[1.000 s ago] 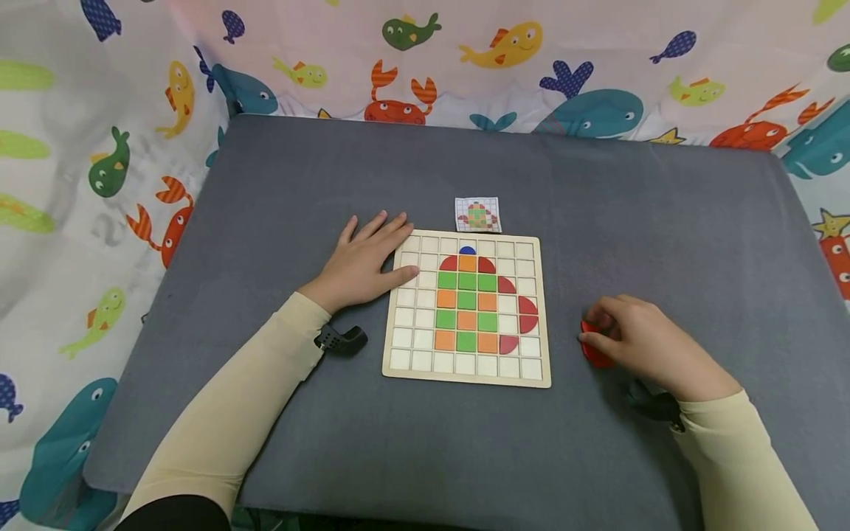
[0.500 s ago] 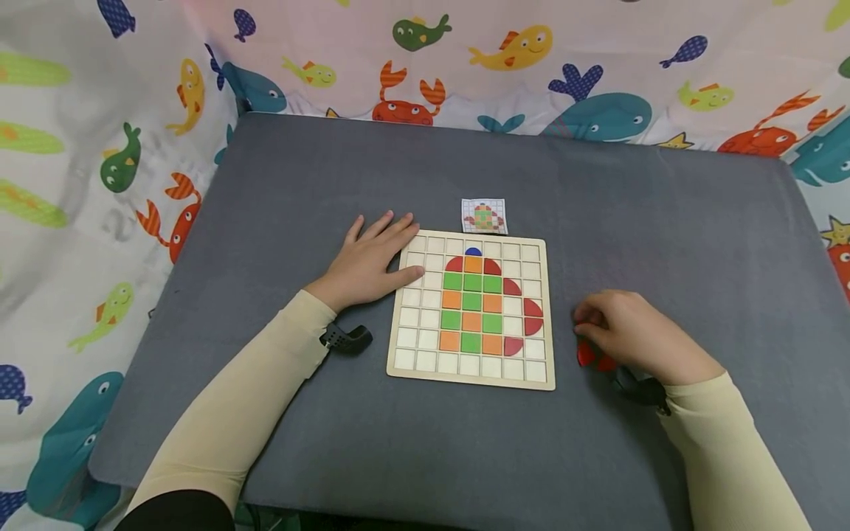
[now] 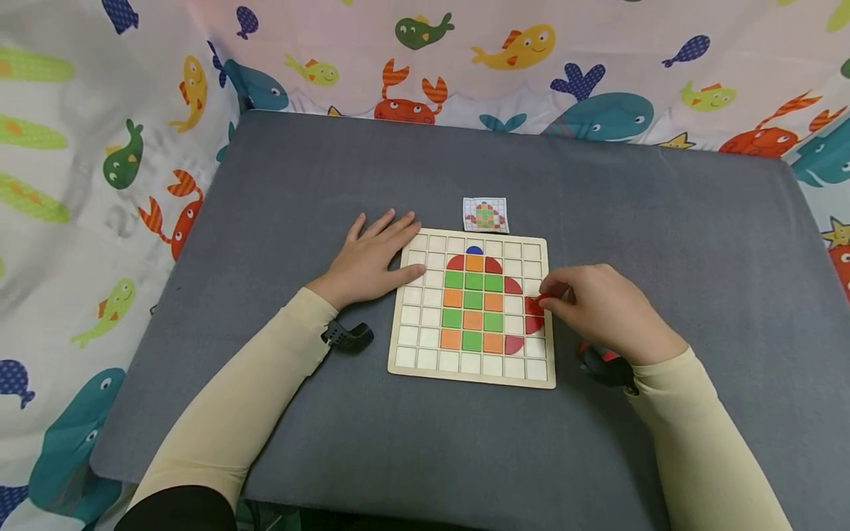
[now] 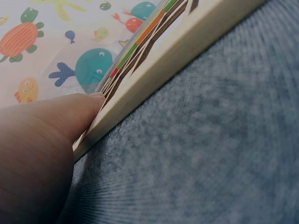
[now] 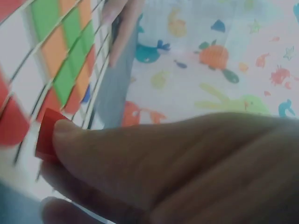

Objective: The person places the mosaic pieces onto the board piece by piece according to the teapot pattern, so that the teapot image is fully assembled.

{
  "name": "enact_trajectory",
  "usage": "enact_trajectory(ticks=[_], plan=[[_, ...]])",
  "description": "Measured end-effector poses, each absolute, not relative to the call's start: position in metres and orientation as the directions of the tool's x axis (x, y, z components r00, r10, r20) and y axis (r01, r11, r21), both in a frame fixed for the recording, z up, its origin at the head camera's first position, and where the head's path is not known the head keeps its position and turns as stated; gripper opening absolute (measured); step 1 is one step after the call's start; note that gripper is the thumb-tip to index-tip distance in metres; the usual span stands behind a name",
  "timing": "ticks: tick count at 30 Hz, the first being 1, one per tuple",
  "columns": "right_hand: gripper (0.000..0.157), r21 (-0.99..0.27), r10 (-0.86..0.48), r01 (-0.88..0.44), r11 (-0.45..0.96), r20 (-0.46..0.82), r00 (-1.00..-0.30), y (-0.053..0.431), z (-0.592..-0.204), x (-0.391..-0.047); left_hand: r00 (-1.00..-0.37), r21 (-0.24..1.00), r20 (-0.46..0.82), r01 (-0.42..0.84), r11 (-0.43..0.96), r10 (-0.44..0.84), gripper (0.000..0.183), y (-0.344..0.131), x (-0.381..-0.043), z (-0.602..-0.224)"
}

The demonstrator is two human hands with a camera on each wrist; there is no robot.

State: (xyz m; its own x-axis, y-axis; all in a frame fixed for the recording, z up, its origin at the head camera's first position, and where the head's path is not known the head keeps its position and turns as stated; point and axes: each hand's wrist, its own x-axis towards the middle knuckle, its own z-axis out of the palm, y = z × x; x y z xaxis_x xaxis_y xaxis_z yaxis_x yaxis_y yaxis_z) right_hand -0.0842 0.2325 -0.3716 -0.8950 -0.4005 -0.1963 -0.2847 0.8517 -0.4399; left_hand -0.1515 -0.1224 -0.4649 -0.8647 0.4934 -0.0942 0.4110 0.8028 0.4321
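Observation:
A square wooden grid board [image 3: 471,372] lies mid-table in the head view. Green and orange square tiles, red quarter-circle tiles and a blue half-round tile [image 3: 474,250] fill part of its cells. My left hand [image 3: 365,265] rests with spread, straight fingers on the board's upper left edge; in the left wrist view the thumb [image 4: 84,109] lies over that rim. Between thumb and fingers my right hand [image 3: 600,306] pinches a red tile [image 5: 46,135] above the board's right edge. Its full outline is partly hidden by the thumb.
Just beyond the board lies a small printed card [image 3: 485,214] with a coloured grid pattern. Red pieces [image 3: 609,355] show partly behind the right wrist's black strap [image 3: 600,369]. A fish-print cloth [image 3: 332,44] borders the grey table [image 3: 319,162] behind and at left.
From the red pieces on the table, my right hand has moved left and away to the board's right edge, now with a red tile pinched. My left hand stays on the board.

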Motion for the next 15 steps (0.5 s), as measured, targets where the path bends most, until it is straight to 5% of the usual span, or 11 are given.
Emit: enact_trajectory(ticks=[9,15], plan=[[0.004,-0.450,-0.418,-0.302,0.840,-0.184,-0.890,0.193,-0.362,-0.096,-0.862,0.436,-0.086,0.418,0.797,0.499,0.086,-0.124,-0.152,-0.466],[0.017,-0.463,-0.465,-0.355,0.812,-0.146,-0.873,0.169,-0.366,-0.101,-0.864,0.439,-0.077,0.419,0.795,0.498,0.085,-0.122,-0.152,-0.465]])
